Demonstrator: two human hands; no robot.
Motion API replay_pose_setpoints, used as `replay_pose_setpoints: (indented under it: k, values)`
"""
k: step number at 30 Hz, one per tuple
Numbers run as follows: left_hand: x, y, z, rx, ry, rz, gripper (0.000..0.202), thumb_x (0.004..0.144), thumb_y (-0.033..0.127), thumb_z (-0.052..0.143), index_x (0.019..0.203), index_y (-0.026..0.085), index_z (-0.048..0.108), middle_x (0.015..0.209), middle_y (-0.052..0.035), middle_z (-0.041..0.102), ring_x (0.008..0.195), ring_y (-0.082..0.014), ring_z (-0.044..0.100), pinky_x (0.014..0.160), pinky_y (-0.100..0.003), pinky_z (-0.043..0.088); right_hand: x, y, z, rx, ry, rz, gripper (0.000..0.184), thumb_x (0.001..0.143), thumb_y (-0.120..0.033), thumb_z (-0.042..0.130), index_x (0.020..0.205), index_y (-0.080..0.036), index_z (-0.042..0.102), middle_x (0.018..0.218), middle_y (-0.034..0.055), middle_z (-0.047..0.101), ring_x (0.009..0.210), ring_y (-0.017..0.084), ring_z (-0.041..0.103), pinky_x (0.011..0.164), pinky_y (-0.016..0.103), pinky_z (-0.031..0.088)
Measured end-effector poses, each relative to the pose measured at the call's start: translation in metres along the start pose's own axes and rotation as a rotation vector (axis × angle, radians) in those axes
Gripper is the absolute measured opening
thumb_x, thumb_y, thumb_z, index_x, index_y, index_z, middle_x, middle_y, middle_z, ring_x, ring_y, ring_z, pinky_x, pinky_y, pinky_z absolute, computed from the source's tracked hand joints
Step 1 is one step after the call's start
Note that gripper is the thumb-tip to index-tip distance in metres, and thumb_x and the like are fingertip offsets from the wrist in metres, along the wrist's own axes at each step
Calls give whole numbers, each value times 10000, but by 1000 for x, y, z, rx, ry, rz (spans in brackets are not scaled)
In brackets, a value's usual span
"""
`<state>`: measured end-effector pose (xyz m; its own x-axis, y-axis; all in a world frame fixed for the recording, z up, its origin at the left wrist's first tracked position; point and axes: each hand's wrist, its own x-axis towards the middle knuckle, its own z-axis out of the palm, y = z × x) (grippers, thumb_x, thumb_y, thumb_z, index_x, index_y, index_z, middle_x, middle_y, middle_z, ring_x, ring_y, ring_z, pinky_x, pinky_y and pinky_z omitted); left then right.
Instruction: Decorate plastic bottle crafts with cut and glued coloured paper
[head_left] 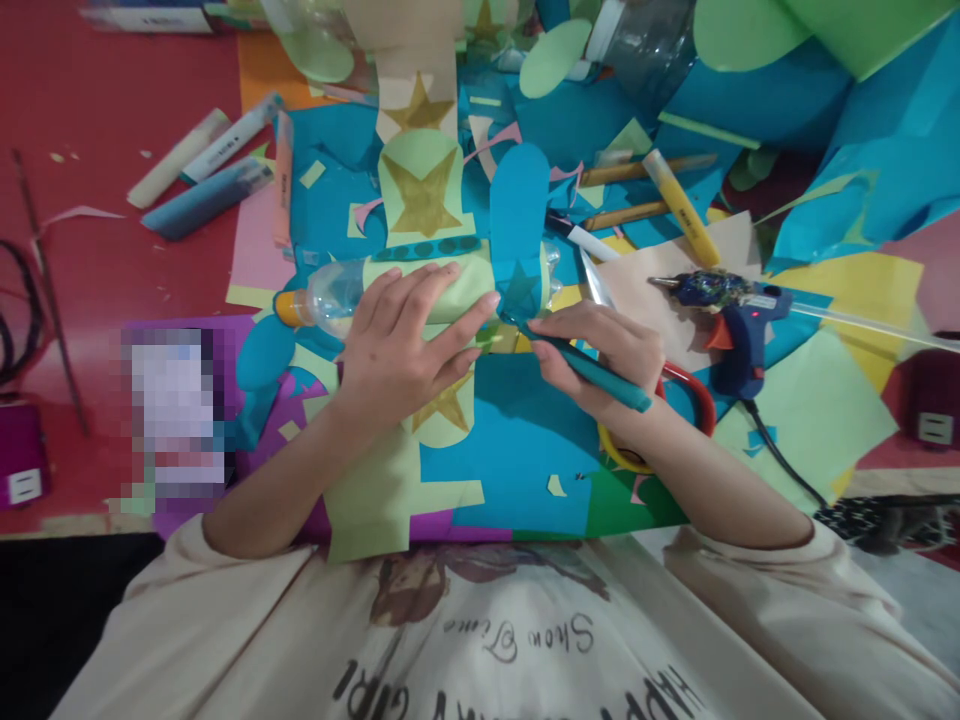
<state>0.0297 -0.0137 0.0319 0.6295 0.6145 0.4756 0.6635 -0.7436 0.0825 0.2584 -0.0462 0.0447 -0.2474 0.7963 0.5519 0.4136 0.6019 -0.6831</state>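
Note:
A clear plastic bottle (334,290) with an orange cap (286,308) lies on its side, wrapped in pale green paper (469,280). My left hand (409,340) rests flat over the wrap, fingers spread. Around the bottle's right end goes a blue paper strip (519,200) with a darker star drawn on it. Pinched in my right hand (600,355) is a teal marker (600,375), its tip at the lower part of that star. Green paper pieces with gold stars (421,195) show above and below the bottle.
At right lie a blue glue gun (739,320) with a clear glue stick, a yellow marker (682,210) and scissors (690,395) partly under my right forearm. Several markers (206,200) are at upper left, near a blurred-out item (176,410). Coloured paper scraps cover much of the red table (90,270).

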Motion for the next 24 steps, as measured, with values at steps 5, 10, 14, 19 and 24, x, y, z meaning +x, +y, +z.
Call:
replay_pose_setpoints:
  k: [5,10,14,19,24]
  values:
    - [0,0,-1,-6,24,22,477,927,475,537,1377,316,527,1318,-90,644,1215,-288,609,1041,-476,471,-2,2,2,-19,66,6,220,876,-183,640,1061,-300,639,845,14,734,799,197,722,677,330,609]
    - [1,1,-2,-49,-33,-40,445,942,480,512,1356,318,540,1330,-67,638,1244,-272,590,1075,-465,437,-2,1,1,-22,24,3,204,871,-181,647,1050,-280,641,839,17,731,777,184,714,663,320,604]
    - [1,1,-2,-141,-76,-113,423,942,506,492,1324,335,553,1331,-34,637,1275,-263,567,1116,-460,394,0,0,-1,-5,-5,-11,197,866,-163,645,1031,-272,648,822,22,727,739,174,707,643,304,600]
    - [1,1,-1,-96,-32,-58,439,943,480,502,1355,333,535,1325,-86,633,1245,-298,590,1073,-495,437,-1,2,0,-16,48,-9,217,858,-155,652,1045,-265,655,836,21,733,774,183,715,666,310,607]
    - [2,2,-3,64,77,74,452,933,437,549,1352,266,543,1255,-138,659,1168,-285,637,1003,-461,492,-2,2,2,-35,61,-2,193,867,-172,648,1030,-275,655,836,16,733,774,187,718,660,320,607]
